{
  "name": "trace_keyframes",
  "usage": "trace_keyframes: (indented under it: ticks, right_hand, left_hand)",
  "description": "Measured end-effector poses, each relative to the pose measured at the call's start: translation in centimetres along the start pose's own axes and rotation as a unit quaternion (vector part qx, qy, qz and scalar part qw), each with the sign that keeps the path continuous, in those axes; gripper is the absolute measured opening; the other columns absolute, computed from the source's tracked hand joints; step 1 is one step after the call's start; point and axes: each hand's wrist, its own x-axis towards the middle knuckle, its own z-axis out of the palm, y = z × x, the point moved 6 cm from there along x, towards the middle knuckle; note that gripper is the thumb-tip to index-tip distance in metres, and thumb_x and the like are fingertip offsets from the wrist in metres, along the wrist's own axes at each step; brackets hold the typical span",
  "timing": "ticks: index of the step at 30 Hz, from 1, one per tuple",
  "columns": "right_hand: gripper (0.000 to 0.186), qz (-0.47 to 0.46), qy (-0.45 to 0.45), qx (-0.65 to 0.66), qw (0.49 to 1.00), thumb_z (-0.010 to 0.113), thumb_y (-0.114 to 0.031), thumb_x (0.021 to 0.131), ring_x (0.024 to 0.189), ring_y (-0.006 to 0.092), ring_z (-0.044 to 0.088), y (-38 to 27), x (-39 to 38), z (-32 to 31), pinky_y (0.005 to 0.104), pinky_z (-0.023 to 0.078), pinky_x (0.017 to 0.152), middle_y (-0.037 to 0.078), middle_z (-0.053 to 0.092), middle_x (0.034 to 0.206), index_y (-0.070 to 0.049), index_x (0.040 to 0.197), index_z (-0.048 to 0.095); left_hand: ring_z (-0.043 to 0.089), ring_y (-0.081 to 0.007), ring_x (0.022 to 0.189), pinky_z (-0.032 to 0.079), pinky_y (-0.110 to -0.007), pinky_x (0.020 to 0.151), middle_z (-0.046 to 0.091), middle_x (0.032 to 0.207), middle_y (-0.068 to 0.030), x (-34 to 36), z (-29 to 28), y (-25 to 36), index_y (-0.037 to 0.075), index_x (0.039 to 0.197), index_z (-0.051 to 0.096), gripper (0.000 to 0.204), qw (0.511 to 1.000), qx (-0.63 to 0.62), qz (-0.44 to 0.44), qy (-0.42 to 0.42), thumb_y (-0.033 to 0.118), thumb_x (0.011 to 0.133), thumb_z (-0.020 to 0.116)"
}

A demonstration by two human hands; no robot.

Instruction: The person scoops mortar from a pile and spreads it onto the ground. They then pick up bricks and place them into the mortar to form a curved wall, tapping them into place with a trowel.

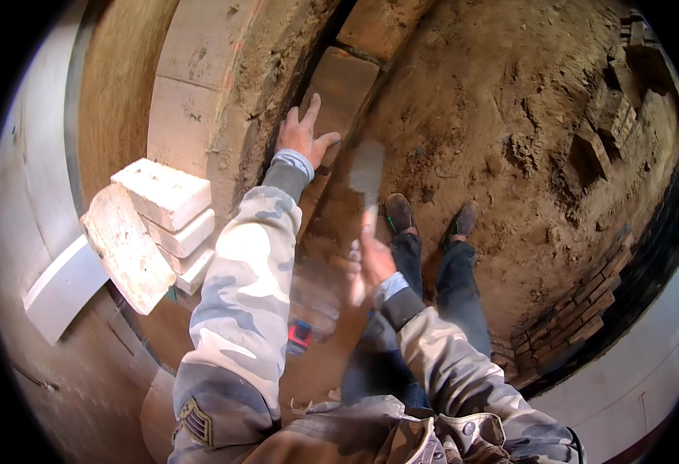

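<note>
I see the left hand [301, 138] spread, unclenched, over the brick [345, 83] beneath it, the right hand [370, 265] gripping the trowel [367, 167]; leaning unevenly could tip that brick, careless swinging clip the left hand

The camouflage jacket [240, 282] has dark cuffs [287, 181] and a striped patch [194, 422].
</note>
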Motion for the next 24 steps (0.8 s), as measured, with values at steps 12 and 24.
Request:
trace_keyframes:
  ticks: [12,24]
  right_hand:
    - [0.044,-0.083,0.011,0.008,0.996,0.051,-0.053,0.103,0.045,0.0155,0.042,-3.2,1.5,6.5,0.0356,0.04,0.042,-0.001,0.043,0.062,-0.014,0.085,0.045]
    - [0.041,-0.163,-0.079,0.05,0.982,0.052,-0.054,0.103,0.05,0.0113,0.039,-14.6,0.1,8.5,0.0311,0.037,0.048,-0.004,0.038,0.064,-0.015,0.089,0.045]
  left_hand:
    - [0.046,-0.0507,0.131,0.044,-0.051,0.108,0.041,0.148,-0.0283,-0.1,-0.7,0.6,0.03,0.159,0.033,0.092,1.0,0.001,-0.002,-0.011,0.041,0.081,0.081]
    - [0.042,-0.048,0.136,0.04,-0.049,0.113,0.036,0.154,-0.0263,0.0,-1.1,1.2,0.031,0.159,0.031,0.09,0.998,-0.004,-0.037,-0.048,0.039,0.083,0.079]
